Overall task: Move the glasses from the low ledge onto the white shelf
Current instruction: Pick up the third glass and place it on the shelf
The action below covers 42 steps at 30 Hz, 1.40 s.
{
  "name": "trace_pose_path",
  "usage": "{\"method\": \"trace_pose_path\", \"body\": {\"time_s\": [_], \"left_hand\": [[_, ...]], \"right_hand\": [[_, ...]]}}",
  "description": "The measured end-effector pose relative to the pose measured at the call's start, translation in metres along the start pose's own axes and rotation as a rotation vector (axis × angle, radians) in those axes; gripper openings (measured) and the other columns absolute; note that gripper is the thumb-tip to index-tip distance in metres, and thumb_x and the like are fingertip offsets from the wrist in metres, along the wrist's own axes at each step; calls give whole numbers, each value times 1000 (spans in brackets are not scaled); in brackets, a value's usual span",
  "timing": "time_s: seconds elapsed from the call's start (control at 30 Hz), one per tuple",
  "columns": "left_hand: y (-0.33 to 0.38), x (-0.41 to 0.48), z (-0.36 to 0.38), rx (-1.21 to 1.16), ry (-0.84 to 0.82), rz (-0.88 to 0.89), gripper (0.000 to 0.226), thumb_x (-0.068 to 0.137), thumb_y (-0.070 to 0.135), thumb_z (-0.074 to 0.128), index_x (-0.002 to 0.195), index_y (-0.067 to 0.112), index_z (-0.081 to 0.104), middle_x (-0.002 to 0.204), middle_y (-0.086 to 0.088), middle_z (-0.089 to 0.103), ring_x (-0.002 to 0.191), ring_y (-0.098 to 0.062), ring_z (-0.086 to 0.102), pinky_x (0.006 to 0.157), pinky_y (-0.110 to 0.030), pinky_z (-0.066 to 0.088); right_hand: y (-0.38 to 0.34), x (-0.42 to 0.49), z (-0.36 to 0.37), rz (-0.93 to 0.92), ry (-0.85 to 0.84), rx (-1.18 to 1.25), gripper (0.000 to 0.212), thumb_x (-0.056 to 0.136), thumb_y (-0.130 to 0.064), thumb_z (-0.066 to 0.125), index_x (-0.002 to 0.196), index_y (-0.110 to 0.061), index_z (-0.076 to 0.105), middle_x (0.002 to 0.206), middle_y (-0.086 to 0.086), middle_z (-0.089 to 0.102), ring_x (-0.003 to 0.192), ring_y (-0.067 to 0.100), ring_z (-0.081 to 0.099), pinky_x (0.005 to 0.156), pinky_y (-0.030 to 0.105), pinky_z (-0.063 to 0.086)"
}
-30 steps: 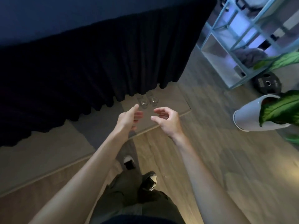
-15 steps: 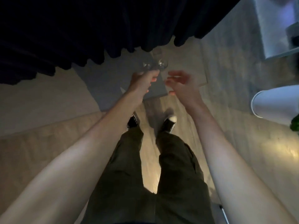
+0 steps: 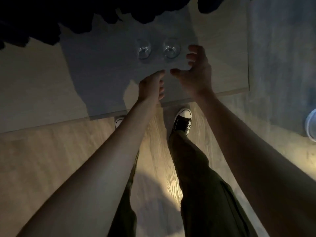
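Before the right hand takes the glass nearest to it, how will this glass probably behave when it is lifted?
The right glass is clear and looks thin-walled, so it is probably rigid, light and fragile. Its smooth surface may be slippery, so a firm wrap by the open right hand seems wise. It stands upright on the flat ledge, apart from the left glass, so knocking them together seems unlikely.

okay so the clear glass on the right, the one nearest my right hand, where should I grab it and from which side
Grip the right-hand clear drinking glass around its side wall, coming in from its right, where the open right hand already curls beside it. It stands upright on the pale wooden ledge, mouth up. The other clear glass stands apart on its left, so that side is tighter.
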<state>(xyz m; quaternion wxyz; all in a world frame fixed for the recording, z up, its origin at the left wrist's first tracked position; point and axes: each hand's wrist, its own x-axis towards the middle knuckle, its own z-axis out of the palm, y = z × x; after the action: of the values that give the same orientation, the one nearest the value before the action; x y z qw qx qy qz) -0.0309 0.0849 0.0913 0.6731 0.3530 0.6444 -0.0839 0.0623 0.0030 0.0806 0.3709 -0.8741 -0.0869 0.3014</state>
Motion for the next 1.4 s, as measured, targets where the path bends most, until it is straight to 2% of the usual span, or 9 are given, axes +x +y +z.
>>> {"method": "trace_pose_path", "body": {"time_s": [0.17, 0.3, 0.53, 0.63, 0.77, 0.87, 1.0, 1.17, 1.4], "left_hand": [[-9, 54, 19, -152, 36, 1, 29, 98, 36, 56, 114, 12, 64, 112, -7, 66, 96, -20, 62, 91, -36, 54], [-6, 82, 24, -212, 30, 10, 32, 99, 37, 54, 117, 12, 64, 116, -8, 67, 103, -23, 63, 89, -36, 52], [-10, 101, 27, -284, -35, 6, 34, 100, 34, 51, 121, 10, 63, 125, -13, 69, 114, -26, 65, 93, -36, 53], [-3, 90, 27, -371, -103, -5, 46, 101, 37, 48, 133, 5, 60, 130, -15, 67, 117, -28, 64, 99, -38, 51], [8, 57, 25, -492, -195, 39, 42, 101, 42, 48, 109, 7, 70, 84, -4, 77, 77, -16, 71, 73, -30, 54], [19, 17, 14, -558, -208, 83, 34, 100, 38, 52, 91, 11, 70, 71, -1, 77, 74, -18, 71, 80, -37, 49], [40, -54, -14, -645, -169, 150, 25, 94, 29, 58, 101, 9, 70, 77, -6, 71, 71, -22, 63, 68, -35, 41], [80, -158, -84, -765, -94, 316, 30, 99, 24, 45, 110, 5, 65, 96, -17, 61, 88, -30, 56, 67, -31, 44], [113, -296, -215, -963, 147, 468, 29, 94, 25, 45, 87, 16, 72, 74, -1, 75, 71, -16, 67, 62, -27, 50]], "right_hand": [[32, 42, 37, -75, 28, 9, 80, 71, -12, 87, 141, -4, 49, 131, 11, 64, 120, 22, 61, 94, 27, 50], [46, 65, 57, -184, 91, 0, 72, 67, -17, 84, 134, -5, 58, 119, 4, 72, 101, 10, 63, 72, 3, 41], [42, 74, 66, -195, 100, 35, 59, 69, -30, 85, 123, -12, 68, 96, -16, 67, 73, -14, 61, 64, 3, 43], [34, 57, 42, -223, 59, -16, 65, 70, -31, 86, 127, -8, 66, 109, -9, 73, 91, -1, 69, 75, 13, 53], [8, 19, 1, -334, -34, -101, 61, 76, -40, 79, 129, -14, 66, 116, -5, 76, 101, 8, 74, 81, 24, 59], [-25, -11, -19, -403, -106, -110, 61, 75, -46, 76, 128, -16, 66, 119, -3, 76, 101, 9, 74, 83, 22, 58], [-83, -49, -36, -511, -180, -153, 53, 79, -24, 85, 127, -10, 67, 119, 3, 75, 104, 10, 71, 86, 11, 52], [-200, -102, -44, -649, -381, -252, 65, 76, -22, 86, 136, -16, 61, 123, -2, 74, 110, 13, 71, 90, 26, 58], [-372, -210, -22, -856, -653, -317, 62, 73, -32, 82, 132, -25, 64, 119, -5, 75, 110, 20, 72, 92, 43, 58]]}}
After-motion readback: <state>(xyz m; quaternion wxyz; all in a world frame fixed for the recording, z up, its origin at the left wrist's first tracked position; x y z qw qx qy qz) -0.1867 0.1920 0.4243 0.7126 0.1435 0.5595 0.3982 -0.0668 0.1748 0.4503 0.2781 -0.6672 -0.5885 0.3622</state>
